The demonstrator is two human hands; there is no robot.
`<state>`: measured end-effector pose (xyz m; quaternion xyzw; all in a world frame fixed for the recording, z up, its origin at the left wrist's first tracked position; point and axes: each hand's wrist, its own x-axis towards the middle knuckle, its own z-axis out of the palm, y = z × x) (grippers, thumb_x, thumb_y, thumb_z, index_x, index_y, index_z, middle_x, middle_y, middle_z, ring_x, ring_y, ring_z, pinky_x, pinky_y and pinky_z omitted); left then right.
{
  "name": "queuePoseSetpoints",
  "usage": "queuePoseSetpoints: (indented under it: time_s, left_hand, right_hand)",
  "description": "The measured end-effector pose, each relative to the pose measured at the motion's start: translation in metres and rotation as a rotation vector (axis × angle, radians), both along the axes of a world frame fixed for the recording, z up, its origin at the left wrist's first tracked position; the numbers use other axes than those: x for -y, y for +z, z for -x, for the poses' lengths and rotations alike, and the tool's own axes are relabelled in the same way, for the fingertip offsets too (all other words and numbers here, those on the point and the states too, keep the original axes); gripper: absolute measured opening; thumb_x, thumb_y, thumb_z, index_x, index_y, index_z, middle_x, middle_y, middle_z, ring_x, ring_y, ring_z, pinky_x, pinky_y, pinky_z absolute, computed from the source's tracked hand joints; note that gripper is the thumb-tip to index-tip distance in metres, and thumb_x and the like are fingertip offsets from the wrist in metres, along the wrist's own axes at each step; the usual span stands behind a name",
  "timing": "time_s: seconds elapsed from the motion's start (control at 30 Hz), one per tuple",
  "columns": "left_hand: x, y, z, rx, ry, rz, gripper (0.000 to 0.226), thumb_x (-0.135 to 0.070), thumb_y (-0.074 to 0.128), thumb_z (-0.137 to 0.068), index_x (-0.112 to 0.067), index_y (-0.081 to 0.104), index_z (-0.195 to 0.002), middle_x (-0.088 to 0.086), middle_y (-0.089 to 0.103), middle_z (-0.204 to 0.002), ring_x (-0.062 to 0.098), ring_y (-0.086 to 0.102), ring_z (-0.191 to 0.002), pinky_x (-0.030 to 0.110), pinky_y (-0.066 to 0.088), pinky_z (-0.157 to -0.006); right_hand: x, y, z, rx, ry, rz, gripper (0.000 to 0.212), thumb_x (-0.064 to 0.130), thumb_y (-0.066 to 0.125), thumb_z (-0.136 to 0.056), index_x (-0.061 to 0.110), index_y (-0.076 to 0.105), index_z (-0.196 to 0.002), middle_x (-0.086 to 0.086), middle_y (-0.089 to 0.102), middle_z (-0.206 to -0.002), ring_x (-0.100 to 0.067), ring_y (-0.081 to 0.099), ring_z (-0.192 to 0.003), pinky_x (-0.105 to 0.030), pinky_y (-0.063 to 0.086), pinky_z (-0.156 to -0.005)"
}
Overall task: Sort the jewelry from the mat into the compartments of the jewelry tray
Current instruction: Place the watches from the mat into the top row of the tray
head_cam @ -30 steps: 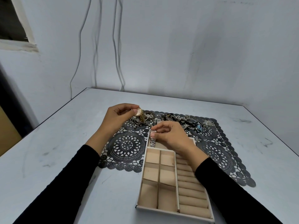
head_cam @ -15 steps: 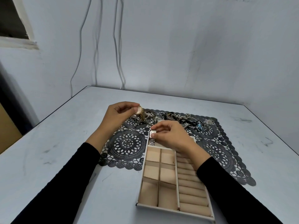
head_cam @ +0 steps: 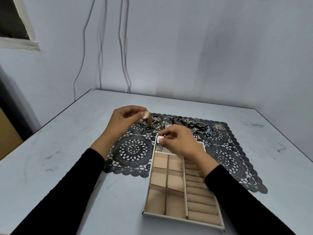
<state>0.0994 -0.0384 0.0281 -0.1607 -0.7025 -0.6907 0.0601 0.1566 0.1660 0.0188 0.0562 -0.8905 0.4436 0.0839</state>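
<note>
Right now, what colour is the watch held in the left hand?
The watch is gold with a pale face; head view.

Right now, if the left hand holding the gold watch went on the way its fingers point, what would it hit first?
Most likely the jewelry pile on the black mat, right beyond the gold watch the left hand pinches. Depth is unclear, so it might pass above.

Dim, cool, even light; soft shadows, wide-angle edge bending
</note>
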Motion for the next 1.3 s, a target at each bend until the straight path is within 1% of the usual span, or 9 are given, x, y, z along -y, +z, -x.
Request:
queuePoseSetpoints:
  time_s: [0.2, 0.33, 0.47, 0.57, 0.73, 0.83, 1.0, 1.2, 1.3]
  left_hand:
    - [-0.0013, -0.0005, 0.0017, -0.021, 0.012, -0.002, 0.014, -0.010, 0.071, -0.088, -0.014, 0.075, -0.101, -0.002, 0.077, -0.099, 0.010, 0.071, -0.095, 0.030, 0.061, -0.068]
    - [-0.0008, -0.0021, 0.0030, -0.023, -0.005, -0.008, 0.015, -0.009, 0.070, -0.088, -0.013, 0.075, -0.102, -0.002, 0.077, -0.100, 0.010, 0.071, -0.094, 0.024, 0.061, -0.062]
    - [-0.0010, -0.0026, 0.0031, -0.018, -0.002, -0.002, 0.016, -0.010, 0.070, -0.088, -0.012, 0.075, -0.103, -0.002, 0.076, -0.101, 0.010, 0.071, -0.095, 0.031, 0.062, -0.062]
    - [-0.0007, -0.0027, 0.0029, -0.010, 0.000, 0.008, 0.017, -0.010, 0.070, -0.088, -0.011, 0.075, -0.105, -0.002, 0.076, -0.102, 0.012, 0.071, -0.095, 0.041, 0.061, -0.063]
    - [-0.0004, -0.0023, 0.0023, -0.009, -0.005, 0.008, 0.015, -0.010, 0.070, -0.088, -0.016, 0.075, -0.101, -0.004, 0.076, -0.101, 0.011, 0.071, -0.096, 0.036, 0.061, -0.065]
    - [-0.0010, -0.0021, 0.0020, 0.003, -0.003, 0.009, 0.015, -0.010, 0.070, -0.088, -0.015, 0.075, -0.101, -0.003, 0.076, -0.101, 0.012, 0.071, -0.095, 0.040, 0.060, -0.061]
    - [-0.0010, -0.0011, 0.0011, -0.006, 0.000, 0.008, 0.015, -0.010, 0.070, -0.088, -0.014, 0.075, -0.102, -0.003, 0.076, -0.100, 0.012, 0.071, -0.091, 0.031, 0.060, -0.052]
    - [-0.0013, -0.0004, -0.0001, 0.007, -0.001, 0.007, 0.016, -0.010, 0.070, -0.088, -0.013, 0.075, -0.103, -0.002, 0.076, -0.101, 0.012, 0.071, -0.093, 0.041, 0.061, -0.060]
    - [-0.0010, 0.0005, -0.0009, 0.002, 0.007, 0.009, 0.016, -0.011, 0.070, -0.089, -0.012, 0.075, -0.104, -0.002, 0.076, -0.101, 0.012, 0.071, -0.092, 0.037, 0.061, -0.057]
  right_hand:
    - [-0.0007, -0.0006, 0.0002, -0.007, -0.006, -0.026, 0.021, 0.015, 0.081, -0.074, 0.017, 0.076, -0.094, -0.005, 0.071, -0.089, -0.013, 0.063, -0.077, -0.004, 0.044, -0.064]
    - [-0.0003, -0.0003, -0.0006, 0.002, -0.011, -0.028, 0.021, 0.015, 0.080, -0.075, 0.018, 0.076, -0.095, -0.004, 0.072, -0.090, -0.018, 0.067, -0.083, -0.013, 0.049, -0.071]
    - [0.0004, 0.0014, -0.0035, 0.002, -0.015, -0.057, 0.023, 0.015, 0.078, -0.077, 0.018, 0.075, -0.099, -0.004, 0.073, -0.093, -0.017, 0.067, -0.085, -0.004, 0.044, -0.065]
    - [0.0007, 0.0021, -0.0045, 0.016, -0.025, -0.059, 0.023, 0.014, 0.077, -0.078, 0.016, 0.075, -0.101, -0.005, 0.073, -0.091, -0.014, 0.065, -0.077, 0.000, 0.042, -0.059]
    - [0.0025, 0.0020, -0.0061, 0.042, -0.019, -0.019, 0.023, 0.010, 0.075, -0.080, 0.011, 0.074, -0.102, -0.008, 0.072, -0.085, -0.001, 0.057, -0.060, -0.003, 0.042, -0.053]
    - [0.0029, 0.0011, -0.0055, 0.042, -0.028, -0.012, 0.023, 0.011, 0.077, -0.078, 0.012, 0.074, -0.101, -0.008, 0.072, -0.083, -0.004, 0.057, -0.061, -0.004, 0.044, -0.055]
    - [0.0041, 0.0004, -0.0054, 0.039, -0.048, -0.002, 0.023, 0.011, 0.078, -0.077, 0.011, 0.074, -0.100, -0.009, 0.071, -0.085, -0.006, 0.058, -0.065, -0.002, 0.042, -0.054]
    - [0.0026, -0.0003, -0.0047, 0.039, -0.049, -0.011, 0.022, 0.016, 0.079, -0.076, 0.016, 0.075, -0.098, -0.008, 0.073, -0.083, -0.010, 0.063, -0.069, -0.003, 0.044, -0.058]
    - [0.0002, 0.0001, -0.0050, 0.037, -0.040, -0.011, 0.023, 0.018, 0.079, -0.076, 0.018, 0.075, -0.098, -0.004, 0.073, -0.081, -0.009, 0.066, -0.072, -0.002, 0.044, -0.060]
